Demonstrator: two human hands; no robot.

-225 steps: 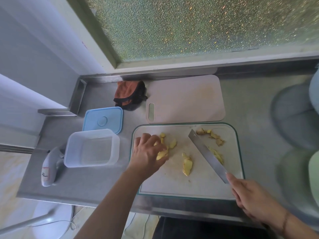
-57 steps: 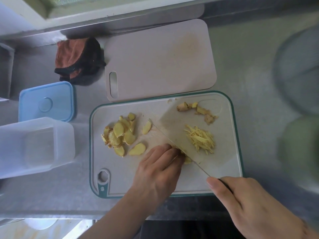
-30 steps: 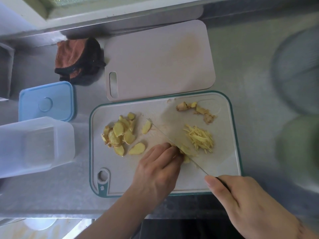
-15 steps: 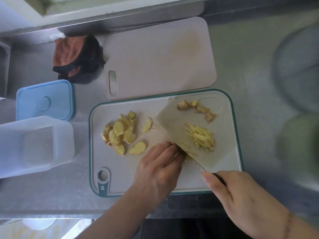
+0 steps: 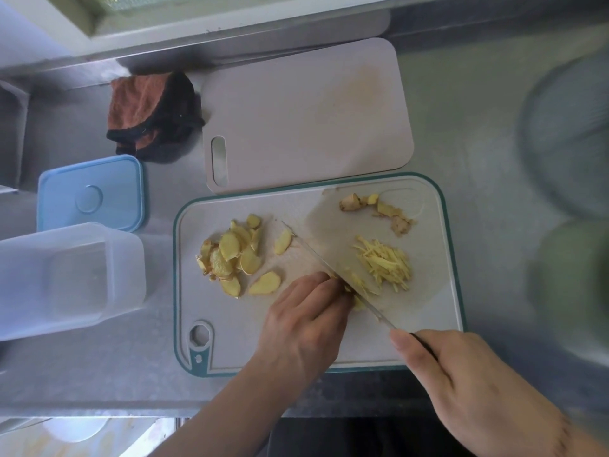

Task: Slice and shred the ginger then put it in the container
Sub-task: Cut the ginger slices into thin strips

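Curled fingers [image 5: 324, 285] of the left hand [image 5: 304, 328] pressing down on a small stack of ginger slices [image 5: 357, 303], mostly hidden under the fingertips, on the cutting board [image 5: 230, 324]. Right hand [image 5: 468, 384] wrapped around the knife [image 5: 329, 262] handle, thumb stretched along it, blade edge-down through the ginger right against the left knuckles, tip pointing toward the board's far left. Just right of the blade, a heap of ginger shreds [image 5: 384, 267]. Left of the blade, a pile of uncut slices [image 5: 232, 255], with two loose ones nearer the blade. Peel scraps [image 5: 379, 211] at the board's far right corner. Left of the board on the steel surface [image 5: 478, 127], a clear container [image 5: 69, 278], its blue lid [image 5: 90, 192] behind it. Beyond the board, touching its far edge, a second plain board [image 5: 306, 110], with a folded orange and black cloth [image 5: 151, 113] to its left.
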